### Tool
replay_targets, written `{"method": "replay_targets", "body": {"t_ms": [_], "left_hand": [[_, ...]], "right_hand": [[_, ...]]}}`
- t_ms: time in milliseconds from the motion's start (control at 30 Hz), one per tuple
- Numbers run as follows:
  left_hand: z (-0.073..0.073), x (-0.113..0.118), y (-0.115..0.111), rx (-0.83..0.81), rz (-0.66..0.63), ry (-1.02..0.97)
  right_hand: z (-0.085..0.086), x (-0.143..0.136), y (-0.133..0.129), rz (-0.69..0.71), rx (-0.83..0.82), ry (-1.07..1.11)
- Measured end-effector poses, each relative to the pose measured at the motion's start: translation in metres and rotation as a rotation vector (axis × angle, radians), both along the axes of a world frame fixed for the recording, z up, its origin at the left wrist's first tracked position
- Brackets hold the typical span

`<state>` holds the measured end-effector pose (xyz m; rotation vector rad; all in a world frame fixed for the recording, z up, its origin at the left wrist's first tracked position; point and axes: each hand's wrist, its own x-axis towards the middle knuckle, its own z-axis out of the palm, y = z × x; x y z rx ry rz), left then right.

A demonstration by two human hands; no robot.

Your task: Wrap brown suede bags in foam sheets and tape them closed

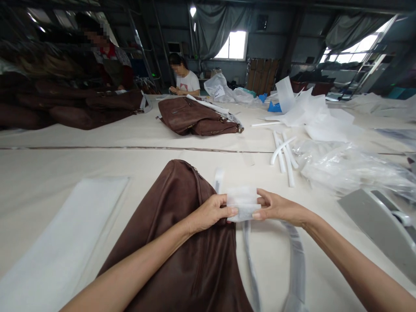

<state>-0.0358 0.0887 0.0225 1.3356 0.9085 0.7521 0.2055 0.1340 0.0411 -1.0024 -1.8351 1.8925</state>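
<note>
A brown leather handbag point(182, 225) lies on the table right in front of me, partly under my left forearm. Above its right edge, my left hand point(212, 212) pinches the left side of a small folded sheet of white translucent wrapping paper point(243, 203). Thumb and fingers of my right hand point(273, 206) grip the same sheet at its right side. What lies behind the sheet is hidden. A bag strap point(296, 255) in clear-grey wrapping curves down from beneath my right hand, and a narrower wrapped strip point(250, 264) hangs below the sheet.
White sheets point(58, 234) lie at left. Foam sticks point(285, 158), crumpled plastic point(351, 167) and a grey dispenser-like object point(378, 225) are at right. Another brown bag point(198, 115) lies beyond the table seam; more bags point(87, 108) are piled far left. Two people point(186, 82) work behind.
</note>
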Motion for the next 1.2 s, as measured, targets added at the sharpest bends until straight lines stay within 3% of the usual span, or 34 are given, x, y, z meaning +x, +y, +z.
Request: {"method": "replay_targets", "body": {"t_ms": [100,233,400,633,833,1000,1200], "left_hand": [[-0.001,0.000,0.000,0.003,-0.009,-0.029],[0.000,0.000,-0.003,-0.013,0.043,-0.104],[0.001,0.000,-0.004,-0.018,0.099,-0.126],[0.002,-0.005,-0.002,-0.097,0.053,-0.049],[0.009,-0.007,0.001,0.071,0.023,0.026],[0.001,-0.003,0.001,-0.038,0.041,0.005],[0.002,-0.005,0.010,0.052,-0.121,0.303]], "right_hand": [[-0.002,-0.005,0.005,0.128,-0.075,0.021],[-0.010,-0.010,-0.001,0.079,-0.073,0.107],[-0.013,-0.003,-0.007,0.062,0.012,0.086],[-0.011,0.000,-0.008,0.206,0.220,0.045],[-0.013,-0.004,-0.014,0.181,0.291,0.071],[-0.012,-0.005,-0.015,0.152,0.317,0.069],[-0.015,-0.007,-0.013,0.121,0.409,0.026]]}}
